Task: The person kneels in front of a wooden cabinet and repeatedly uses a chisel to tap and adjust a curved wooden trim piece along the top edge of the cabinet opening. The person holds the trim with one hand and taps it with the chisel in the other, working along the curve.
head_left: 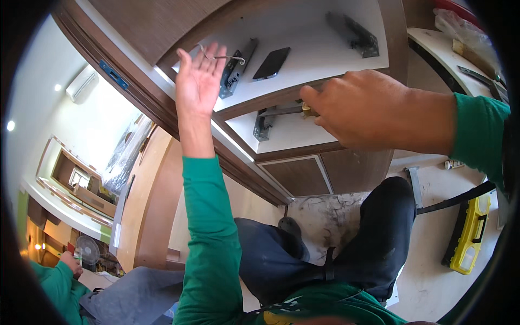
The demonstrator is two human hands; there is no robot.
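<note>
My left hand (199,84) is raised palm up in front of the cabinet (303,89), its fingers stretched out. A thin bent metal wire (230,57) with a curled end crosses its fingers. In the lower opening, my right hand (357,111) is closed around the amber handle of a screwdriver (287,110). Its grey shaft points left, close to a metal drawer runner (263,127) on the side wall; whether they touch I cannot tell. Another drawer runner (238,67) stands beside my left fingers in the upper opening. A dark phone (272,63) lies on the white surface there.
A third metal runner (355,37) sits at the upper opening's right side. On the right stand a tool-strewn worktop (449,57) and a yellow-and-black toolbox (470,235). Dusty floor (330,216) lies below the cabinet. Another person in a green sleeve (57,290) is at lower left, near a fan (87,250).
</note>
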